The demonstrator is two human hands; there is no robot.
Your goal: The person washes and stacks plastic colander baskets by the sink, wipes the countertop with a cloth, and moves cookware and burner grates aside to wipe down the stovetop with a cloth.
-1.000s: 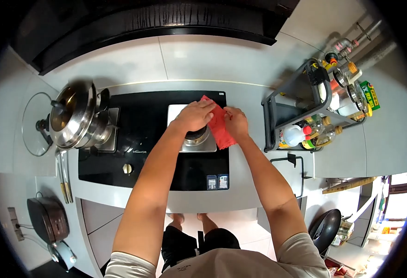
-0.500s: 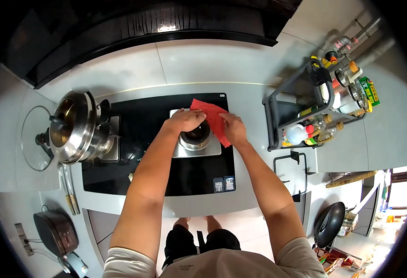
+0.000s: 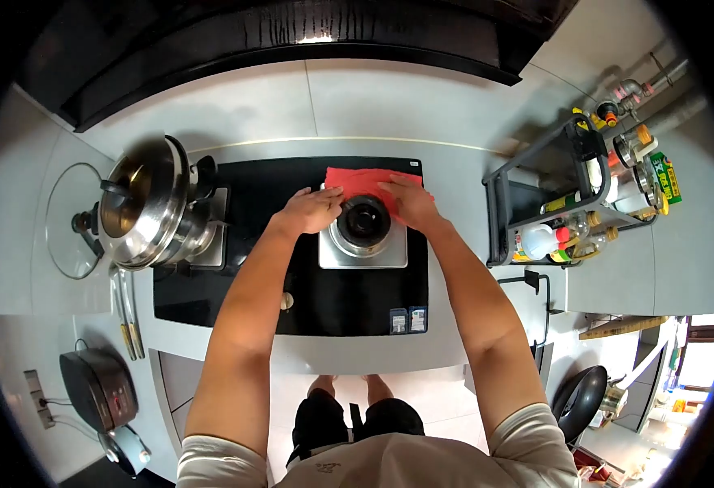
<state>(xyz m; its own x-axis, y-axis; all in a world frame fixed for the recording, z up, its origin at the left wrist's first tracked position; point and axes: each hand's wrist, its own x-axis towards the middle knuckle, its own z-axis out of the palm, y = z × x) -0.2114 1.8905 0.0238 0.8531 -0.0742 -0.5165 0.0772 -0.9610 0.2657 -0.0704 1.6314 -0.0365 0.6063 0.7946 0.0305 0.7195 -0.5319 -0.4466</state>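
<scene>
A red cloth (image 3: pixel 359 178) is stretched out behind the round black-centred burner (image 3: pixel 364 220), over the rear of its square silver plate (image 3: pixel 389 256). My left hand (image 3: pixel 311 210) reaches in from the left, its fingers closed on the cloth's left edge. On the other side my right hand (image 3: pixel 410 200) grips the cloth's right part, with some red showing past the knuckles. The fingertips of both hands lie close to the burner's rim. The plate sits on a black glass cooktop (image 3: pixel 341 305).
A large steel pot (image 3: pixel 147 207) stands on the left burner. Behind it, a glass lid (image 3: pixel 72 220) leans by the wall. To the right is a grey rack (image 3: pixel 528 215) with bottles. A range hood (image 3: pixel 292 45) overhangs the back. A small round object (image 3: pixel 286 301) lies on the cooktop.
The cloth has gone from hanging diagonally along the burner's right side to lying spread across behind it. My hands have moved farther apart, uncovering the burner. The view has shifted slightly.
</scene>
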